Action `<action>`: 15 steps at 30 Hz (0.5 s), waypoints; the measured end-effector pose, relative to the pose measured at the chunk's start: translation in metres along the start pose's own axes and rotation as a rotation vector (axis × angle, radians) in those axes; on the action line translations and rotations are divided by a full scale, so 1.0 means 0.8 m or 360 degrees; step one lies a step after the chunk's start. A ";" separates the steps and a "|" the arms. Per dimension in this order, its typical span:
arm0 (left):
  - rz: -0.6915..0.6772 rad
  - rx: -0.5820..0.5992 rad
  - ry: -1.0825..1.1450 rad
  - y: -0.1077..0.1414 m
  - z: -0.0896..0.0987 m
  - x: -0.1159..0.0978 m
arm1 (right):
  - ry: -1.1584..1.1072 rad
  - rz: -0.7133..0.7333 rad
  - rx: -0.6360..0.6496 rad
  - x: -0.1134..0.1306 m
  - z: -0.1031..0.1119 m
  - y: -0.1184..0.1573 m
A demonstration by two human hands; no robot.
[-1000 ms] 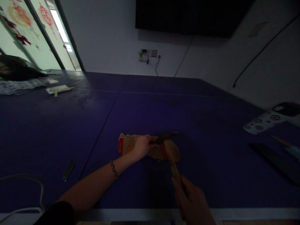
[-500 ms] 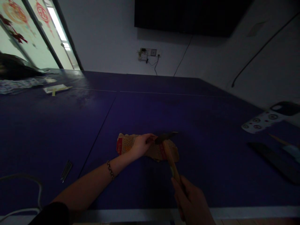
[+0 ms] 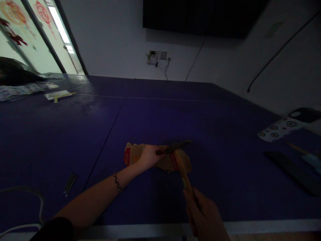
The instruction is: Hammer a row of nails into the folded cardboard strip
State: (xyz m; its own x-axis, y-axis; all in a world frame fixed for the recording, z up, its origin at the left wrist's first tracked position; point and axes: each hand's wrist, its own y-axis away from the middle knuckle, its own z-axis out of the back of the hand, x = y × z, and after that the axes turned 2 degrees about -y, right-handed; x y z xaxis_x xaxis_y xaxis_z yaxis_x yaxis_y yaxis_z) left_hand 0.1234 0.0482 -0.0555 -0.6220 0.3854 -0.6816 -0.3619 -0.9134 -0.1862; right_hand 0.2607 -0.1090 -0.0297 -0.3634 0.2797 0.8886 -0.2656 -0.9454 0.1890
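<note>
My right hand (image 3: 204, 212) is wrapped round the wooden handle of a hammer (image 3: 182, 169). Its dark metal head lies across a flattened brown cardboard piece (image 3: 136, 155) with red bands and a dotted print. My left hand (image 3: 149, 155), with a braided bracelet at the wrist, rests on that cardboard. Its fingers are drawn together right beside the left end of the hammer head. Whatever is between those fingertips is too dark to make out. Several thin, nail-like metal pieces (image 3: 70, 183) lie in a bundle left of my left forearm.
The purple-blue table (image 3: 155, 117) reaches back to a wall with sockets (image 3: 160, 55). At right lie a dark flat object (image 3: 291, 170) and a white item with circle prints (image 3: 278, 130). A white cable (image 3: 41, 204) curves at lower left. A white packet (image 3: 59, 95) lies far left.
The hammer head has shifted slightly and now sits closer against my left fingertips. My right hand keeps its hold on the handle, and the cardboard stays in place.
</note>
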 end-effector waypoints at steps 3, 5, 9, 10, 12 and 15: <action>-0.0041 0.0019 -0.0022 -0.001 -0.002 0.004 | -0.0201 -0.0154 0.0042 0.001 0.001 0.003; -0.0084 0.0015 0.0005 -0.002 -0.004 0.007 | -0.0382 -0.0254 0.0068 0.002 0.003 0.005; -0.0105 -0.0008 0.0017 -0.003 -0.006 0.011 | -0.0639 -0.0240 -0.0034 0.003 0.009 0.005; -0.0112 -0.0007 0.0013 -0.003 -0.006 0.011 | -0.0643 -0.0216 -0.0071 0.001 0.012 0.003; -0.0131 -0.0003 0.0000 -0.003 -0.006 0.010 | -0.0604 -0.0204 -0.0081 -0.004 0.016 -0.001; -0.0154 0.0006 -0.0006 -0.003 -0.004 0.010 | -0.0615 -0.0258 -0.0090 -0.016 0.019 -0.008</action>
State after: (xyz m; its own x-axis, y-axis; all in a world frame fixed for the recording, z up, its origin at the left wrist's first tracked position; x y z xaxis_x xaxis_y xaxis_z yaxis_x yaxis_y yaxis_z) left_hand 0.1220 0.0531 -0.0626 -0.5868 0.4721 -0.6578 -0.4230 -0.8715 -0.2481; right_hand 0.2802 -0.1092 -0.0360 0.0457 0.3304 0.9427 -0.3440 -0.8808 0.3254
